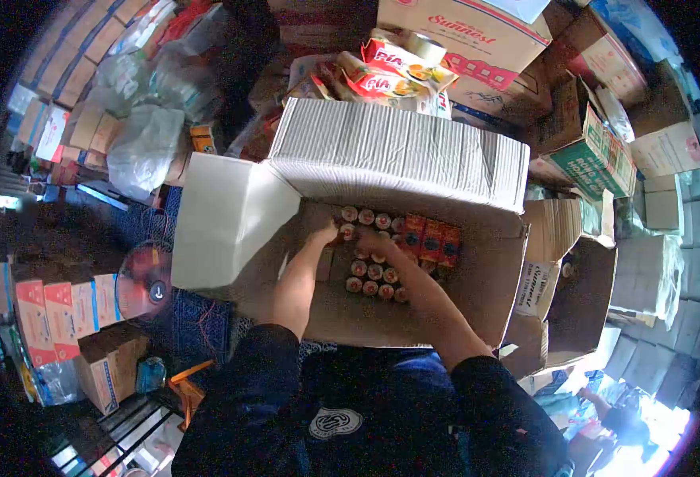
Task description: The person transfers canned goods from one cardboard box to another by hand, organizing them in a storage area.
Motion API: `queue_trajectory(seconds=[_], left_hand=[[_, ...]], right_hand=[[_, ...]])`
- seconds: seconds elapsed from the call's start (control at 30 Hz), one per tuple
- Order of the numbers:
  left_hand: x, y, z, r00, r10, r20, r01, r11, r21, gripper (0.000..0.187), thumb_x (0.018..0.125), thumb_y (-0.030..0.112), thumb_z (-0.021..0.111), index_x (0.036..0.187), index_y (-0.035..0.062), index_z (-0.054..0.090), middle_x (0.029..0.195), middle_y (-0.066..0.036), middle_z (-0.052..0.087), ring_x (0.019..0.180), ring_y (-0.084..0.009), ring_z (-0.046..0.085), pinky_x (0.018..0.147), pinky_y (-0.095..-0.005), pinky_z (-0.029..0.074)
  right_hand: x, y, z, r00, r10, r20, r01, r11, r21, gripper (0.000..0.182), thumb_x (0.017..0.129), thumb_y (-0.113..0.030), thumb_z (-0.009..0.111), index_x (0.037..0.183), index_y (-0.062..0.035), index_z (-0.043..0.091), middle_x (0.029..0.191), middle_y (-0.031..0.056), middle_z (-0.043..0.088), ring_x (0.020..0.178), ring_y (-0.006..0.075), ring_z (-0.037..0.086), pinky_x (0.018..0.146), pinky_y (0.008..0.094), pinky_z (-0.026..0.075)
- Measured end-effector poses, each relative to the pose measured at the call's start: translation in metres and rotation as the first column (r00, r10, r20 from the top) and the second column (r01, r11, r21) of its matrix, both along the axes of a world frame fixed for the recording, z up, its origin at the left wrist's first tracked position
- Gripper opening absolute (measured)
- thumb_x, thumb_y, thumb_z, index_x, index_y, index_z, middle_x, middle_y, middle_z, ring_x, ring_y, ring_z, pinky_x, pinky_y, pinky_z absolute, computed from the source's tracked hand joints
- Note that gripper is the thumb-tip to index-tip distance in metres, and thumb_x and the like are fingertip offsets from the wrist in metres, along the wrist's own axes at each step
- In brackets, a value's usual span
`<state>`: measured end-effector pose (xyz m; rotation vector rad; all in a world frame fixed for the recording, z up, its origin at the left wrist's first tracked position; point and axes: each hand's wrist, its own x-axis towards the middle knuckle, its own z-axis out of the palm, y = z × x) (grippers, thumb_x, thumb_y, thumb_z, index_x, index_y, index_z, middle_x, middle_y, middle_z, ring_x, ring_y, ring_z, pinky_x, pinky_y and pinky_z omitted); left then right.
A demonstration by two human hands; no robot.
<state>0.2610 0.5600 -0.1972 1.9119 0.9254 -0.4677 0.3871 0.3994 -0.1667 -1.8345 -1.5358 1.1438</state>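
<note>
A large open cardboard box [477,294] lies in front of me, its flaps folded outward. Inside, small containers with round white tops [372,272] stand in rows, and several red-orange packs [430,238] lie at their right. My left hand [325,232] reaches in at the left edge of the rows, beside a white top; its fingertips are too small to read. Over the middle of the rows is my right hand [374,242], dark and blurred, close to the left hand. What either hand holds, if anything, cannot be made out.
Behind the box are red and yellow packages [397,73] and a Sunnest carton [469,36]. At the right stand another open carton [580,294] and a green box [592,159]. A fan [145,282] is at the left. Another person [624,421] is at the lower right.
</note>
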Motion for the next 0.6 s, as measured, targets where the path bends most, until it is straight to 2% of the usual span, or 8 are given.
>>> queue_trajectory(seconds=[0.13,0.43,0.6], left_hand=[[0.005,-0.005,-0.013,1.0,0.017,-0.025,-0.017,1.0,0.02,0.042,0.084,0.017,0.061,0.124,0.0045,0.057,0.112,-0.022,0.064,0.106,-0.0313,0.06,0.09,-0.0408,0.046],[0.001,-0.01,-0.021,0.999,0.019,-0.04,-0.018,0.999,0.034,0.045,0.083,0.019,0.063,0.125,0.0047,0.057,0.116,-0.021,0.063,0.109,-0.0319,0.059,0.092,-0.0406,0.045],[-0.006,-0.018,-0.007,0.999,0.017,-0.034,-0.015,0.999,0.044,0.046,0.083,0.021,0.064,0.125,0.0048,0.056,0.117,-0.021,0.062,0.11,-0.0322,0.058,0.094,-0.0405,0.045]], right_hand=[[-0.002,0.001,-0.001,0.995,-0.076,-0.061,0.073,0.996,-0.045,0.035,0.08,-0.022,0.059,0.109,-0.0012,0.06,0.099,0.0181,0.064,0.085,0.0263,0.061,0.07,0.0436,0.049],[-0.011,0.001,-0.002,0.984,-0.125,-0.125,0.115,0.99,-0.083,0.041,0.081,-0.023,0.06,0.117,-0.0022,0.056,0.108,0.0182,0.062,0.092,0.0269,0.06,0.075,0.0443,0.048],[-0.016,0.003,-0.008,0.979,-0.134,-0.155,0.12,0.988,-0.1,0.045,0.082,-0.023,0.061,0.121,-0.0028,0.054,0.113,0.0183,0.06,0.096,0.0272,0.06,0.078,0.0447,0.048]])
